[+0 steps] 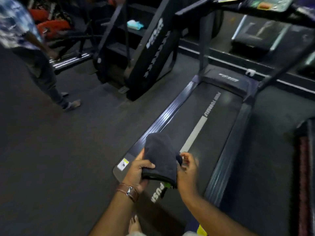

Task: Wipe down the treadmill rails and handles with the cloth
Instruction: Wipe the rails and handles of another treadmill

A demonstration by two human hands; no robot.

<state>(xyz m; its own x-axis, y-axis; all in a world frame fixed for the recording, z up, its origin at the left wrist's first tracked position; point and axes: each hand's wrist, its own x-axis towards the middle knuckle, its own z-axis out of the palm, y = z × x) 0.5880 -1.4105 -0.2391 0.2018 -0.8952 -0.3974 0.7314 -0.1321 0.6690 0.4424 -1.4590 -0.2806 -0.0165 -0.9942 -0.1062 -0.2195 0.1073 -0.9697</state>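
A dark folded cloth [161, 157] is held above the rear end of the treadmill belt [211, 126]. My left hand [139, 171], with a brown-strapped watch on the wrist, grips the cloth's left lower edge. My right hand [186, 169] pinches the cloth's right edge with thumb and fingers. The treadmill's left side rail [167, 109] catches light. The right side rail [230, 150] is darker. Its upright posts and handles [202, 7] rise at the far end under the console [271, 3].
A second, folded-up treadmill [150, 53] stands to the left. Another person [32, 53] in a patterned shirt walks at far left on the dark floor. Another machine's edge [305, 167] sits at far right. A bench [255, 34] lies behind.
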